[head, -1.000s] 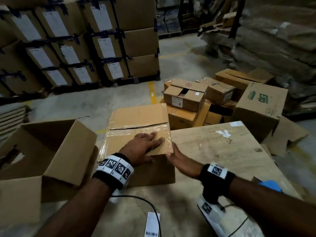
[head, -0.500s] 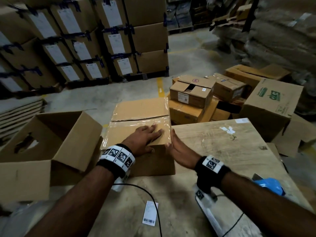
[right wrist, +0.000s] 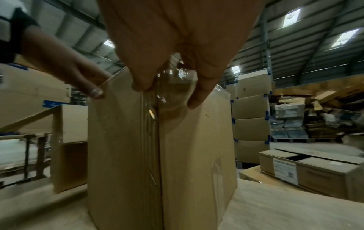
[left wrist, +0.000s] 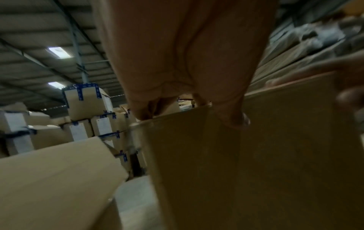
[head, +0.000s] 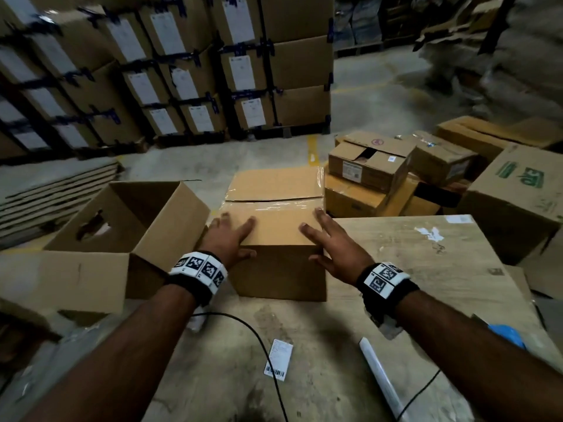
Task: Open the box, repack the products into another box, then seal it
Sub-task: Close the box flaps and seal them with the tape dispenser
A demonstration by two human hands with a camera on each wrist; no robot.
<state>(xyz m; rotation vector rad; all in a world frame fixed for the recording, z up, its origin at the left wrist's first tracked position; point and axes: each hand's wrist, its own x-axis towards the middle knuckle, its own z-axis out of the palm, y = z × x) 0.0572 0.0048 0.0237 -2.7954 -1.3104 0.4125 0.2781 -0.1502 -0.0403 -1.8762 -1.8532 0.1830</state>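
Taped box [head: 275,226] on table [head: 426,269]: left hand [head: 227,239], right hand [head: 330,242] flat on top, fingers straight, gripping nothing. Tape seam crosswise, just beyond fingertips. Open box [head: 128,226] left, nearer left hand.

Dim warehouse light from ceiling panels [right wrist: 292,17], wrist views blurred, head view bowed at edges

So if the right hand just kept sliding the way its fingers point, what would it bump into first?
Probably nothing solid at first: the right hand lies on the taped box, its fingers pointing across the top toward the clear tape.
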